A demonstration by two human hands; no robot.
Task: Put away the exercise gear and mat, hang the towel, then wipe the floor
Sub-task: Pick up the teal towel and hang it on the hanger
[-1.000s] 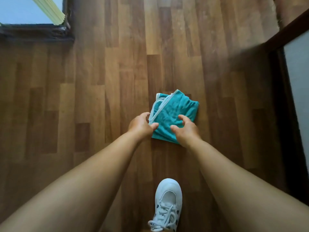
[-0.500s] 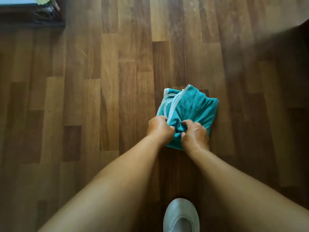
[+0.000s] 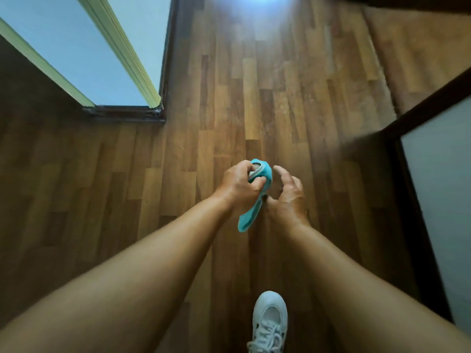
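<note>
- Item: teal cloth [image 3: 254,200], white-edged; held off the wooden floor [image 3: 293,98] at centre, tail hanging down toward the near side.
- Left hand [image 3: 239,183]: closed round the bunched upper end.
- Right hand [image 3: 286,197]: just right of the cloth, fingers spread, thumb near the tail; contact unclear.
- Handling, judged: light, soft, limp, not fragile. Gather into a pad; grip the bunched middle, not the tail.
</note>
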